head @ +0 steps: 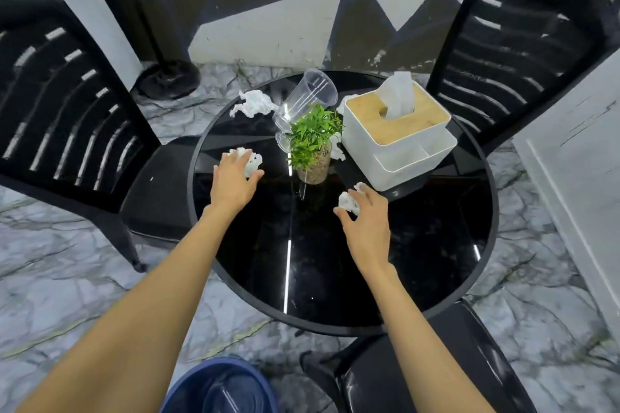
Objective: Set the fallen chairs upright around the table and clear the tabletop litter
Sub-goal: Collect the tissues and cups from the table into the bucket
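A round black glass table (436, 245) carries crumpled white tissues. My left hand (231, 181) lies over one tissue ball (253, 161), fingers curling onto it. My right hand (365, 221) closes around a second ball (347, 201) near the middle. A third crumpled tissue (253, 104) lies at the far left rim. More tissue bits (336, 151) show behind the plant. A clear plastic cup (305, 97) lies tipped on its side. Two black chairs stand upright, one at the left (60, 104) and one at the right (523, 43).
A small potted green plant (313, 144) stands mid-table beside a white tissue box with a wooden lid (399, 131). A third black chair seat (419, 375) sits near me at the lower right. A blue bin (221, 386) is below on the marble floor.
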Motion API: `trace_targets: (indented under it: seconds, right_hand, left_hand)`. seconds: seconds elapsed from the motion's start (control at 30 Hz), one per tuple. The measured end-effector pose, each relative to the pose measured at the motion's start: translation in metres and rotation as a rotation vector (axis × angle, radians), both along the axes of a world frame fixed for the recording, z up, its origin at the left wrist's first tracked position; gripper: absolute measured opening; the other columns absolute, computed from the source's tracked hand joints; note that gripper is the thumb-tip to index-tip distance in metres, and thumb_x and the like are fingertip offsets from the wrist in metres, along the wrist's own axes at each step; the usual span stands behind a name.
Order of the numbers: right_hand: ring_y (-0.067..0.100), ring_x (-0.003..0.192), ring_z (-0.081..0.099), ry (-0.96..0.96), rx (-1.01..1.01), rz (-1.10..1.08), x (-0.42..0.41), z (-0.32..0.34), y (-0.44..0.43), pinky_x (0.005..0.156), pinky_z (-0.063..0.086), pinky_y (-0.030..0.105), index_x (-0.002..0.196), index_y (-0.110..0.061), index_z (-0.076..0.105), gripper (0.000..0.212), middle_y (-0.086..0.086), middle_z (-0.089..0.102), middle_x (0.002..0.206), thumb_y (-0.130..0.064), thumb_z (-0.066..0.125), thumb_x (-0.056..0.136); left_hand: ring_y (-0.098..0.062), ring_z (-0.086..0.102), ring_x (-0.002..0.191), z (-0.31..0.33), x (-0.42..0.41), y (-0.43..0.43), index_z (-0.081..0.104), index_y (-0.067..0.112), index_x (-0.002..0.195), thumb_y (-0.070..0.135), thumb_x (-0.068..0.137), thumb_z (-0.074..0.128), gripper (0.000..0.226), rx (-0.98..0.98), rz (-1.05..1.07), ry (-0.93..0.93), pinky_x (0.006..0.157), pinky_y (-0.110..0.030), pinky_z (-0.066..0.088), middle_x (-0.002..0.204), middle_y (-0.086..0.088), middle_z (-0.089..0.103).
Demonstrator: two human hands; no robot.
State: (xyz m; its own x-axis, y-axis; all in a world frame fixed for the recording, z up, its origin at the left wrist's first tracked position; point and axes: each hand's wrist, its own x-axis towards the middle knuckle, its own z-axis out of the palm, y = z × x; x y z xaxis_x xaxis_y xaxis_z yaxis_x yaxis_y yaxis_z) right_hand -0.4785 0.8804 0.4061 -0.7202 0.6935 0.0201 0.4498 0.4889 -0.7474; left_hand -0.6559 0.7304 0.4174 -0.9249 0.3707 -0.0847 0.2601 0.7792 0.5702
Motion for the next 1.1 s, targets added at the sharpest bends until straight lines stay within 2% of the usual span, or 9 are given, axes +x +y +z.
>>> trace_targets:
  seconds: [0.1, 0.2, 0.33, 0.4, 0.57, 0.67, 0.73, 0.8, 1.1]
  right_hand:
    - [0.01, 0.127, 0.039, 0.004, 0.045, -0.004, -0.001, 0.002, -0.002, 0.083, 0.036, 0.019, 0.122, -0.014, 0.06, 0.036, -0.001, 0.052, 0.132, -0.022, 0.063, 0.087]
    - [0.018, 0.12, 0.05, 0.018, 0.039, 0.001, 0.003, 0.007, -0.008, 0.083, 0.035, 0.019, 0.115, -0.01, 0.065, 0.026, 0.004, 0.058, 0.125, -0.009, 0.056, 0.091]
    - [0.018, 0.104, 0.056, 0.035, 0.021, -0.016, 0.015, 0.015, -0.018, 0.074, 0.035, 0.017, 0.104, -0.011, 0.07, 0.021, 0.005, 0.065, 0.115, -0.008, 0.054, 0.09]
    - [0.018, 0.095, 0.059, 0.051, -0.011, -0.022, 0.023, 0.021, -0.028, 0.07, 0.041, 0.02, 0.104, -0.009, 0.07, 0.021, 0.007, 0.068, 0.107, -0.009, 0.055, 0.089]
    - [0.021, 0.09, 0.063, 0.077, -0.121, 0.043, 0.041, 0.03, -0.077, 0.08, 0.054, 0.038, 0.109, -0.017, 0.07, 0.024, 0.01, 0.068, 0.096, -0.02, 0.059, 0.087]
    - [0.014, 0.085, 0.064, 0.131, -0.202, 0.094, 0.058, 0.037, -0.124, 0.074, 0.054, 0.024, 0.105, -0.015, 0.071, 0.022, 0.004, 0.07, 0.092, -0.02, 0.062, 0.086]
    - [0.005, 0.081, 0.063, 0.152, -0.248, 0.141, 0.076, 0.04, -0.159, 0.067, 0.046, 0.007, 0.101, -0.014, 0.071, 0.019, -0.002, 0.069, 0.088, -0.02, 0.065, 0.085]
    - [0.001, 0.079, 0.06, 0.154, -0.282, 0.187, 0.096, 0.035, -0.193, 0.064, 0.04, -0.001, 0.097, -0.013, 0.071, 0.016, -0.006, 0.067, 0.084, -0.019, 0.067, 0.083]
    - [0.014, 0.085, 0.064, -0.084, -0.401, 0.269, 0.172, -0.069, -0.297, 0.063, 0.042, 0.009, 0.095, -0.01, 0.071, 0.018, 0.003, 0.071, 0.093, -0.02, 0.07, 0.08]
  left_hand:
    - [-0.032, 0.047, 0.125, -0.001, 0.011, 0.0, 0.061, 0.007, 0.119, 0.02, 0.088, 0.059, 0.034, 0.019, 0.051, 0.052, 0.097, -0.038, 0.04, 0.137, -0.014, 0.049]
    - [-0.031, 0.056, 0.112, -0.001, 0.024, -0.005, 0.068, 0.007, 0.106, 0.011, 0.087, 0.059, 0.022, 0.029, 0.07, 0.105, 0.083, -0.03, 0.041, 0.124, -0.012, 0.057]
    - [-0.027, 0.06, 0.105, 0.006, 0.042, -0.025, 0.07, 0.009, 0.103, 0.011, 0.085, 0.061, 0.021, 0.131, 0.12, 0.095, 0.083, -0.024, 0.042, 0.118, -0.007, 0.062]
    - [-0.023, 0.063, 0.102, 0.015, 0.056, -0.039, 0.071, 0.01, 0.102, 0.013, 0.083, 0.063, 0.021, 0.227, 0.142, 0.065, 0.088, -0.024, 0.046, 0.114, -0.006, 0.066]
    - [-0.023, 0.064, 0.098, 0.04, 0.102, -0.092, 0.072, 0.011, 0.1, 0.015, 0.079, 0.068, 0.021, 0.362, 0.233, -0.002, 0.089, -0.03, 0.049, 0.104, -0.01, 0.069]
    - [-0.023, 0.064, 0.099, 0.043, 0.138, -0.138, 0.073, 0.012, 0.098, 0.016, 0.078, 0.07, 0.021, 0.354, 0.253, -0.016, 0.091, -0.034, 0.049, 0.102, -0.01, 0.071]
    - [-0.022, 0.063, 0.103, 0.039, 0.164, -0.173, 0.073, 0.011, 0.098, 0.017, 0.077, 0.072, 0.022, 0.333, 0.271, -0.038, 0.093, -0.036, 0.048, 0.103, -0.011, 0.071]
    - [-0.022, 0.063, 0.105, 0.031, 0.193, -0.206, 0.072, 0.009, 0.1, 0.018, 0.077, 0.072, 0.024, 0.322, 0.289, -0.072, 0.093, -0.035, 0.049, 0.105, -0.012, 0.07]
    - [-0.021, 0.063, 0.105, -0.058, 0.3, -0.307, 0.071, 0.009, 0.1, 0.019, 0.079, 0.071, 0.023, 0.233, 0.394, -0.247, 0.08, -0.022, 0.043, 0.107, -0.012, 0.07]
